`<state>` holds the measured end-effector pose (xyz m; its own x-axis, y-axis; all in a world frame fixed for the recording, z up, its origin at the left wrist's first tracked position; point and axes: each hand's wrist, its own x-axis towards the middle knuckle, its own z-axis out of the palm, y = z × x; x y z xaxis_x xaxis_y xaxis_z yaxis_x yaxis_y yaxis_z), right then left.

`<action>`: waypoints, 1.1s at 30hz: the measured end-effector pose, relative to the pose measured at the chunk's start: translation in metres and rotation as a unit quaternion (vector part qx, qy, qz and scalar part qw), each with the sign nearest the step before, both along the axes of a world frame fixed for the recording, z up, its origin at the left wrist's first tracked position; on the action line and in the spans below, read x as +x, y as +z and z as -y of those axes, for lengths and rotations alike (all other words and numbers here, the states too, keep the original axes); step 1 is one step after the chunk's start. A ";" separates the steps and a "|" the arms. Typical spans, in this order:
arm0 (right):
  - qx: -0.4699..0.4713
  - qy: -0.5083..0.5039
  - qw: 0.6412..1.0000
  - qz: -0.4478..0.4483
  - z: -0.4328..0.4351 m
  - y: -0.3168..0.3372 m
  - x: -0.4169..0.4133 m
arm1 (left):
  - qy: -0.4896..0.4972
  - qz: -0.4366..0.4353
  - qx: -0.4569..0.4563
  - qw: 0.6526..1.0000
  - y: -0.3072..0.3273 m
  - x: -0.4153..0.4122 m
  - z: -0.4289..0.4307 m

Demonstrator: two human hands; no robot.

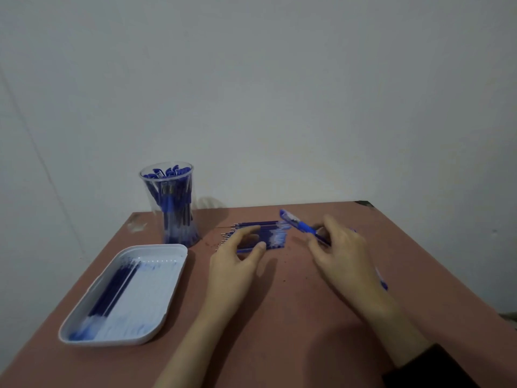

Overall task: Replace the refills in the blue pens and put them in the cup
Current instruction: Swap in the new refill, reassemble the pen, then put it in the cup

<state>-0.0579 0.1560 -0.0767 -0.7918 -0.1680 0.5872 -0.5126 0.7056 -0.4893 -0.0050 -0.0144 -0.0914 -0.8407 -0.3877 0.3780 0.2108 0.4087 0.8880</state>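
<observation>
The right hand [344,247] hides the lower half of the blue pen [300,225] and most of a 2nd pen [383,282] by the wrist. And the left hand [237,256] covers part of the refill stack [272,236], can't tell if it's pinching 1. Stuff in the tray [156,247] and cup [148,191] is too blurry to count.

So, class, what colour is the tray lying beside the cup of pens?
White. The tray shows best in the head view, its only view.
</observation>
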 end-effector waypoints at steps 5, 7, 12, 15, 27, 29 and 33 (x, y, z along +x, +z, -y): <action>0.088 0.111 0.990 -0.023 0.010 -0.010 0.005 | -0.017 -0.017 0.055 0.998 -0.001 -0.001 0.002; 0.119 0.080 0.989 -0.021 0.010 -0.011 0.005 | -0.009 -0.011 0.032 0.999 0.000 -0.001 0.003; 0.094 0.105 0.990 -0.011 0.012 -0.008 0.009 | -0.024 0.001 0.017 1.000 0.000 0.000 0.005; 0.090 0.106 0.990 0.001 0.013 -0.005 0.013 | -0.030 -0.003 0.017 0.999 0.000 0.000 0.004; 0.092 0.089 0.991 0.046 0.010 0.003 0.021 | -0.067 -0.002 0.041 0.997 0.003 0.002 0.004; 0.112 0.066 0.990 0.056 0.009 0.002 0.018 | -0.044 0.011 0.054 0.998 0.002 0.002 0.005; 0.111 0.012 0.991 0.071 0.006 -0.002 0.010 | -0.043 0.058 0.002 0.997 0.002 0.003 0.009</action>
